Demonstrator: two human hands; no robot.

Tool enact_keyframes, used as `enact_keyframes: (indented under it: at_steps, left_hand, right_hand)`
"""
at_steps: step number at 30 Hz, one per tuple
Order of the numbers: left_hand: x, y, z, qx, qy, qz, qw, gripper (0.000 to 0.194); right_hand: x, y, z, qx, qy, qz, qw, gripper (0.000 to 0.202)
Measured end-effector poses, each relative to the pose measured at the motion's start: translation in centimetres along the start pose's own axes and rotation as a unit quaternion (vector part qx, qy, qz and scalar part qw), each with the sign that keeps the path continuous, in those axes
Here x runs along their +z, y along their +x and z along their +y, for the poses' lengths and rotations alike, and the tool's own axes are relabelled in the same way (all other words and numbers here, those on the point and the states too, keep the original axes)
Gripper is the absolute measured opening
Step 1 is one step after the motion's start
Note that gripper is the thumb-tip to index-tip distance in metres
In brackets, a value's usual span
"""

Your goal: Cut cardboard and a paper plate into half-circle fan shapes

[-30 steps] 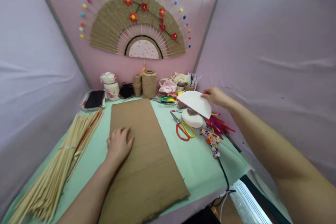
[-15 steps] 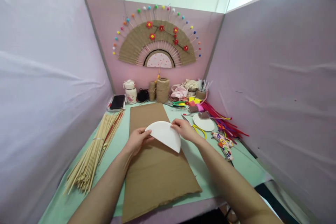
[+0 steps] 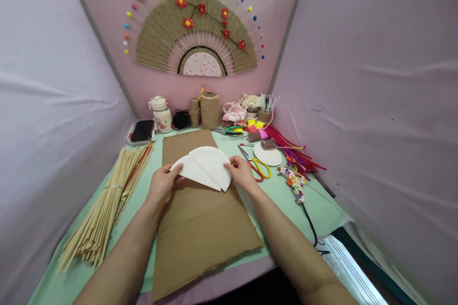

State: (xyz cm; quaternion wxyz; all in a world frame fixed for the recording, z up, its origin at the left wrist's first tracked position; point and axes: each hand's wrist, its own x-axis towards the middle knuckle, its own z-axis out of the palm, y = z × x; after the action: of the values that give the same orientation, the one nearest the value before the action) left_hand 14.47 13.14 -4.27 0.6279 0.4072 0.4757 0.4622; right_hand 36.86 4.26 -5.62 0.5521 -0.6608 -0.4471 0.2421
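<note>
White half-round piece [image 3: 202, 169]: seems to be two thin layers, one overlapping the other; whether folded or separate, I cannot tell
Place: held just above or against the brown cardboard [image 3: 203, 233] on the bench [image 3: 322, 214], contact hard to tell
Left hand [image 3: 161, 185]: fingers closed on the left end, thumb on top
Right hand [image 3: 244, 172]: thumb and fingers pinching the right edge
Handling: likely very light, paper or thin card; flexible enough to bow, stiff enough to keep its curve; the layers could slide over each other, and a hard squeeze could crease them
Hold: best taken lightly near both ends of the half-round, with the layers pinched together; the thin corners probably bend first
Cardboard: probably light but stiffer, with a rough near edge; better lifted by both long sides
Round white piece [image 3: 269, 157]: flat to the right, a small brown block [image 3: 267, 144] on it
Scissors [image 3: 249, 158]: beside it, red and yellow handles, no maker's mark readable
Glue gun [image 3: 295, 186]: flower-patterned, no brand readable
White bottle [image 3: 162, 118]: decorated, any lettering too small to read
Phone-like slab [image 3: 142, 130]: dark face, no text readable
</note>
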Motion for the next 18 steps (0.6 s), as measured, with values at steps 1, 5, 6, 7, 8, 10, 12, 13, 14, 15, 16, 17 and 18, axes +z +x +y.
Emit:
enact_keyframes:
  at_steps: [1, 5, 6, 7, 8, 10, 12, 13, 14, 15, 16, 17, 18]
  left_hand:
    - [0.0, 0.1, 0.0, 0.002, -0.006, 0.005, 1.000, 0.004]
    - [-0.1, 0.0, 0.3, 0.005, -0.035, 0.014, 0.999, 0.012]
    - [-0.1, 0.0, 0.4, 0.006, -0.043, 0.015, 0.999, 0.014]
    - [-0.1, -0.1, 0.4, 0.008, -0.052, 0.016, 0.998, 0.016]
    - [-0.1, -0.1, 0.4, 0.011, -0.060, 0.017, 0.998, 0.017]
    - [-0.1, -0.2, 0.5, 0.016, -0.077, 0.016, 0.997, 0.018]
    - [-0.2, -0.2, 0.4, 0.020, -0.091, 0.013, 0.996, 0.018]
    - [-0.2, -0.2, 0.4, 0.022, -0.096, 0.011, 0.995, 0.018]
    - [-0.2, -0.2, 0.4, 0.023, -0.101, 0.009, 0.995, 0.018]
    - [-0.3, -0.2, 0.4, 0.023, -0.106, 0.007, 0.994, 0.018]
    - [-0.3, -0.2, 0.4, 0.023, -0.109, 0.006, 0.994, 0.018]
    - [-0.3, -0.2, 0.4, 0.022, -0.112, 0.005, 0.993, 0.018]
    - [-0.4, -0.2, 0.4, 0.020, -0.115, 0.004, 0.993, 0.018]
  right_hand:
    - [-0.4, 0.2, 0.3, 0.009, 0.012, 0.025, 1.000, 0.018]
    - [-1.9, 1.2, 1.3, 0.050, 0.068, 0.124, 0.989, 0.021]
    - [-2.2, 1.4, 1.6, 0.061, 0.085, 0.141, 0.985, 0.022]
    - [-2.4, 1.6, 1.9, 0.071, 0.102, 0.154, 0.980, 0.023]
    - [-2.5, 1.8, 2.1, 0.080, 0.119, 0.164, 0.976, 0.024]
    - [-2.5, 1.9, 2.4, 0.097, 0.152, 0.174, 0.968, 0.025]
    - [-2.3, 2.0, 2.5, 0.108, 0.181, 0.178, 0.961, 0.027]
    - [-2.3, 2.0, 2.5, 0.112, 0.195, 0.179, 0.958, 0.028]
    - [-2.2, 2.1, 2.6, 0.116, 0.208, 0.181, 0.954, 0.028]
    - [-2.2, 2.1, 2.6, 0.120, 0.219, 0.183, 0.951, 0.028]
    - [-2.2, 2.2, 2.6, 0.125, 0.230, 0.184, 0.948, 0.028]
    - [-2.2, 2.3, 2.6, 0.131, 0.238, 0.185, 0.945, 0.028]
    - [-2.2, 2.3, 2.6, 0.137, 0.245, 0.184, 0.942, 0.028]
